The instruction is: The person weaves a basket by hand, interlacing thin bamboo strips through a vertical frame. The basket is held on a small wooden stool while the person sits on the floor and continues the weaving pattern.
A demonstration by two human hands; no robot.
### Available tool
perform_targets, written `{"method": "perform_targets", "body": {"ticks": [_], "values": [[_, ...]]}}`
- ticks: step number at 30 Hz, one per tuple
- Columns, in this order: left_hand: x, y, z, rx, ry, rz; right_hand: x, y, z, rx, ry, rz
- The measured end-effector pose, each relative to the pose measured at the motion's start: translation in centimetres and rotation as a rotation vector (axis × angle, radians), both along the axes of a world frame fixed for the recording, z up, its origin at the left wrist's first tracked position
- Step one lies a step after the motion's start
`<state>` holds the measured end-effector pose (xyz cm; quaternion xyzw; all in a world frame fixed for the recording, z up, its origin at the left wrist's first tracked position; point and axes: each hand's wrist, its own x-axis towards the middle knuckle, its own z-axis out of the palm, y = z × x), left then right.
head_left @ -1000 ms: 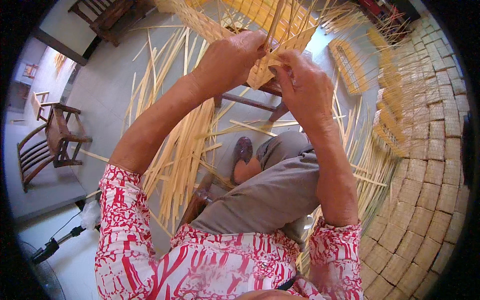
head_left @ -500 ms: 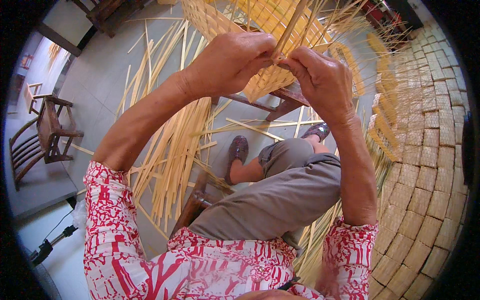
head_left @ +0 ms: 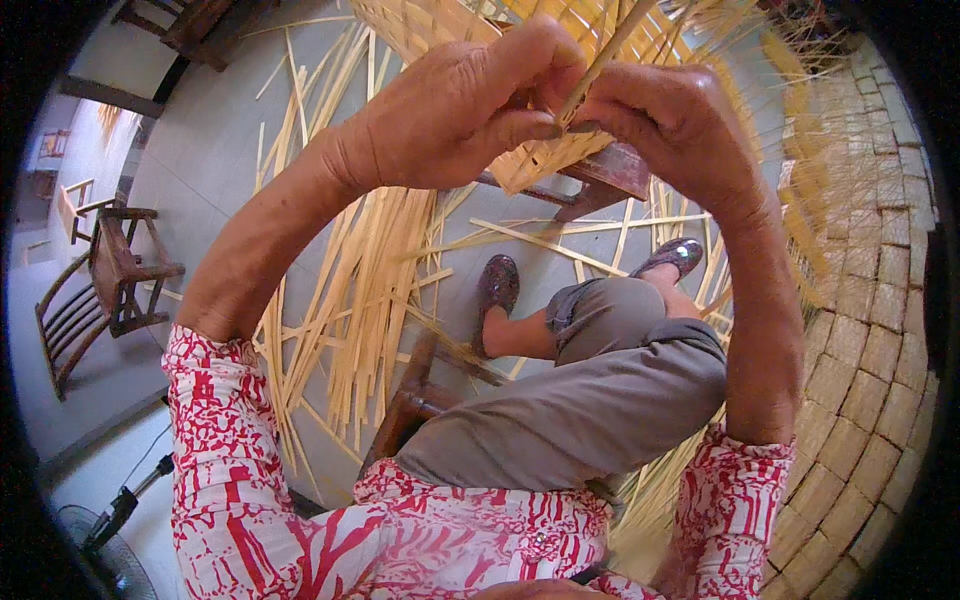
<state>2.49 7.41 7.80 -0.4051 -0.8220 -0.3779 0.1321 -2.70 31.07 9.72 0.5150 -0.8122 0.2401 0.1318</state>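
Note:
A woven basket (head_left: 528,168) of pale split strips, with long loose ends, rests at the top of the view on a dark wooden bench (head_left: 614,176). A longer tan strip (head_left: 613,47) rises from its near corner. My left hand (head_left: 455,110) pinches at that strip from the left, thumb and fingers bent around its lower part. My right hand (head_left: 668,130) grips the same spot from the right, fingers curled and nearly touching the left thumb. The exact fold between the fingertips is partly hidden.
Long split strips (head_left: 345,290) lie strewn on the floor around my feet and legs. A wooden chair (head_left: 135,270) stands at left, a fan (head_left: 105,550) at lower left. Rows of woven rectangular pieces (head_left: 855,390) line the right side, beside bristling unfinished weaving (head_left: 800,190).
Both hands have risen toward the top of the view, the right also moving rightward. The long strip now angles up between them, and their fingers are more tightly bunched around its base.

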Motion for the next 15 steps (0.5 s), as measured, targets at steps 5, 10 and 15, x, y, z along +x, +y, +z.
{"method": "perform_targets", "body": {"ticks": [5,10,15], "values": [[-0.2,-0.2,-0.2,0.046,-0.128,-0.093,0.3,0.5,1.2,0.071,-0.09,0.074],[-0.7,0.7,2.3,-0.001,-0.228,-0.14,-0.1,0.4,1.6,0.064,-0.115,0.089],[-0.6,-0.6,0.5,0.093,-0.212,0.005,-0.4,-1.4,2.4,0.098,0.103,-0.098]]}}
